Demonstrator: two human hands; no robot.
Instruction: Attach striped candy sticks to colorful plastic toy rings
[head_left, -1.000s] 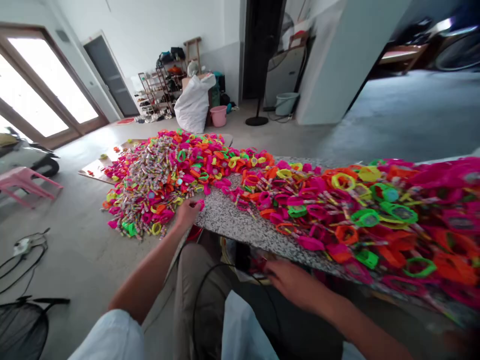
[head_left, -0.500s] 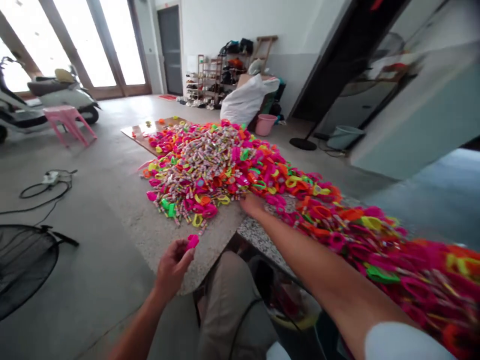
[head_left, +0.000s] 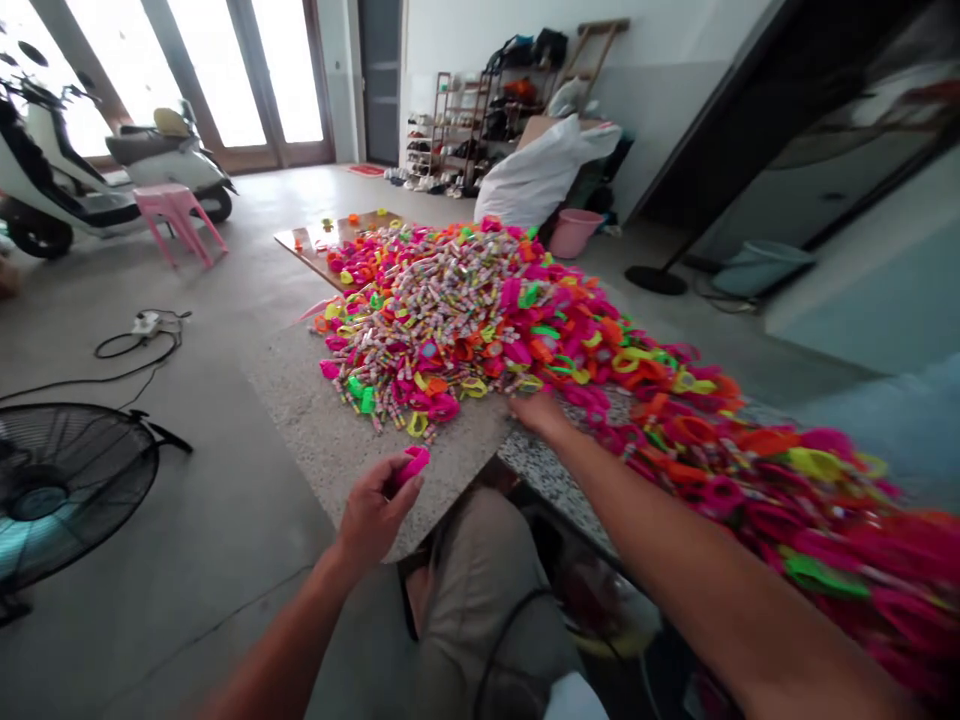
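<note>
My left hand (head_left: 377, 512) is closed on a bright pink plastic toy watch (head_left: 415, 463), pinched between thumb and fingers above the stone tabletop (head_left: 469, 440). At the near edge of a big heap, my right hand (head_left: 538, 412) reaches in palm down; its fingertips are hard to make out against the pieces. A yellow-green toy watch (head_left: 529, 384) lies right beside those fingers. The heap mixes pink, orange, yellow and green toy watches (head_left: 637, 365) with many small wrapped candy rolls (head_left: 450, 290).
More watches spread along the speckled counter (head_left: 551, 480) to my right. A fan (head_left: 75, 490) and a power strip (head_left: 146, 322) with its cord are on the floor at left. Farther back are a pink stool (head_left: 176, 210), a scooter (head_left: 169, 165), a white sack (head_left: 525, 175) and a pink bucket (head_left: 575, 233).
The view has swung left, so everything sits further right in it. My left hand still holds the pink toy watch, now turned a little. The right hand stays at the heap's edge.
</note>
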